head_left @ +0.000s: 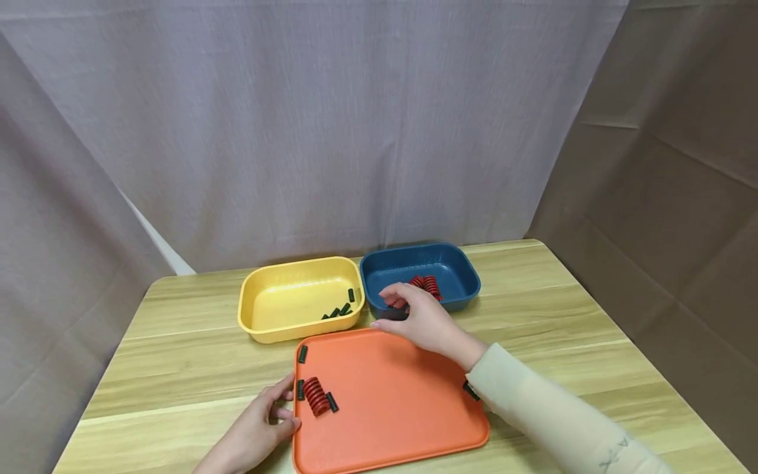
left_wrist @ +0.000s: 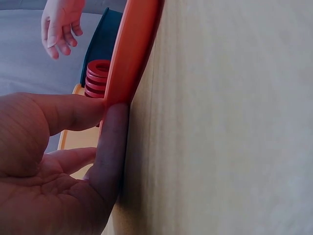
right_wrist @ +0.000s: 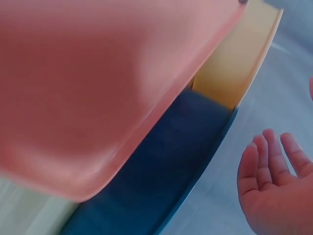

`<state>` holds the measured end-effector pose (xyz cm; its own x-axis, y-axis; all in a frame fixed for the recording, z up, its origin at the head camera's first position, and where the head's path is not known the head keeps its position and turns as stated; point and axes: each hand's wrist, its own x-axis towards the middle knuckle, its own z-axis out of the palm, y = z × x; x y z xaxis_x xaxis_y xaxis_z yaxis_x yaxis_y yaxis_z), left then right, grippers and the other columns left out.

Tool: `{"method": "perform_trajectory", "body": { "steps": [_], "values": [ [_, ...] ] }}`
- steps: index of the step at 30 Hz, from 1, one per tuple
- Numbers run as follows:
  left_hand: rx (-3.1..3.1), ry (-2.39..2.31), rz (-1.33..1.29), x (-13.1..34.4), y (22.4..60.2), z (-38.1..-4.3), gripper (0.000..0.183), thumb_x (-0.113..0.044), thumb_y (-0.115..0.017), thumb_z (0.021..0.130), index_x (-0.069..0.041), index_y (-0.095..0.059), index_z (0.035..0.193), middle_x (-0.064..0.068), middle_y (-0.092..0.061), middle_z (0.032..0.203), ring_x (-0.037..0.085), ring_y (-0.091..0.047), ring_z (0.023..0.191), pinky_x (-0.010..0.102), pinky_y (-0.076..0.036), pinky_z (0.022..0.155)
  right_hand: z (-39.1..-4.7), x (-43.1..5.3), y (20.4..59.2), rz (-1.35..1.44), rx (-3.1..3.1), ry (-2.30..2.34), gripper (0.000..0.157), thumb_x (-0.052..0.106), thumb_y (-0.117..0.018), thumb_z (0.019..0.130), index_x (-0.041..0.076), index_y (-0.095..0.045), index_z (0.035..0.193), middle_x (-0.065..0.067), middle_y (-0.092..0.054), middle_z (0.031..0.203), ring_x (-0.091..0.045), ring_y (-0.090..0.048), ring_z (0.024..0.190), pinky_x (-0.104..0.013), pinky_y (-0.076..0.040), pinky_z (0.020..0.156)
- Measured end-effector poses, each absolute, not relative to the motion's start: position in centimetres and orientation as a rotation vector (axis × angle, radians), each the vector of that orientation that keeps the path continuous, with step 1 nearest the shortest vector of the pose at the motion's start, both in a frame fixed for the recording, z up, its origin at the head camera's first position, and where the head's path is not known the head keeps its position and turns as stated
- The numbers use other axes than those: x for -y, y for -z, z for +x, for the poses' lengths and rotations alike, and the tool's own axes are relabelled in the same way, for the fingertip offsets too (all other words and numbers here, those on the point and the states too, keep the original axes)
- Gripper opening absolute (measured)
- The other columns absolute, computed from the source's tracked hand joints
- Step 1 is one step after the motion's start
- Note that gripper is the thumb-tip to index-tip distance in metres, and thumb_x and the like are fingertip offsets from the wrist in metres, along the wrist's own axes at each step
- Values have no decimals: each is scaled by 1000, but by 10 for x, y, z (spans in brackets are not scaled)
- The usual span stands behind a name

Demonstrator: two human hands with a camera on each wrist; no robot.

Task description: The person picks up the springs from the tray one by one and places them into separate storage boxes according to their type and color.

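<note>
My left hand [head_left: 260, 421] grips the left rim of an orange tray [head_left: 408, 421], thumb and finger at its edge in the left wrist view. On the tray by that hand lies a thick red coil spring [head_left: 316, 396], flanked by small dark springs [head_left: 332, 401]. Another dark spring [head_left: 303, 354] lies near the upper left corner. My right hand [head_left: 423, 319] hovers over the tray's far edge, in front of a blue bin [head_left: 387, 258]. Its fingers are loosely curved, with nothing between them in the right wrist view. Red springs [head_left: 428, 285] lie in the blue bin, partly hidden by that hand.
A yellow bin [head_left: 260, 276] stands left of the blue one, with several dark green springs [head_left: 340, 311] in its right part. A small dark piece [head_left: 470, 390] shows at the tray's right edge beside my right sleeve [head_left: 533, 408]. Grey curtains [head_left: 296, 131] hang behind the wooden table [head_left: 195, 375].
</note>
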<state>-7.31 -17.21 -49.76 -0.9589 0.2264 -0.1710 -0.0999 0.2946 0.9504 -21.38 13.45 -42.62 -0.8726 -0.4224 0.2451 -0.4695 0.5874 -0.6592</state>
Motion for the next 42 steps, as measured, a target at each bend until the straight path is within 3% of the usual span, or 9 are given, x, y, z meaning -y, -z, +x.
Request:
{"method": "perform_trajectory", "body": {
  "steps": [8, 14, 22, 32, 42],
  "values": [
    [-2293, -1700, 133, 172, 496, -73, 76, 3, -71, 83, 8, -29, 146, 18, -46, 118, 23, -59, 91, 26, -52, 68, -191, -114, 431, 993, 2917, -1136, 63, 53, -80, 73, 21, -60, 123, 5, -59, 113, -20, -55, 105, -38, -47, 90],
    [-2292, -1688, 142, 171, 496, -74, 77, 1, -71, 83, 8, -29, 147, 18, -45, 119, 23, -58, 92, 26, -52, 68, -179, -97, 443, 1180, 3072, -1055, 65, 48, -81, 74, 19, -59, 128, 4, -59, 112, -13, -56, 102, -28, -47, 88],
    [-2297, -1685, 144, 172, 497, -75, 77, 1, -71, 83, 7, -30, 147, 18, -46, 119, 23, -58, 92, 26, -52, 69, -168, -77, 458, 1380, 3129, -973, 58, 43, -82, 75, 18, -61, 122, 14, -59, 104, -3, -54, 95, -22, -45, 86],
    [-2304, -1679, 157, 172, 497, -75, 76, -1, -72, 83, 7, -31, 146, 18, -47, 119, 23, -59, 92, 26, -52, 69, -159, -62, 459, 1426, 3103, -723, 48, 42, -80, 77, 21, -64, 118, 11, -55, 106, -4, -52, 95, -22, -43, 88],
    [-2319, -1665, 152, 173, 496, -74, 76, -1, -72, 83, 7, -31, 146, 18, -47, 118, 22, -59, 91, 26, -52, 69, -156, -59, 464, 1458, 3050, -651, 31, 39, -79, 80, 26, -66, 104, 12, -51, 96, -1, -49, 84, -18, -42, 78]
  ]
}}
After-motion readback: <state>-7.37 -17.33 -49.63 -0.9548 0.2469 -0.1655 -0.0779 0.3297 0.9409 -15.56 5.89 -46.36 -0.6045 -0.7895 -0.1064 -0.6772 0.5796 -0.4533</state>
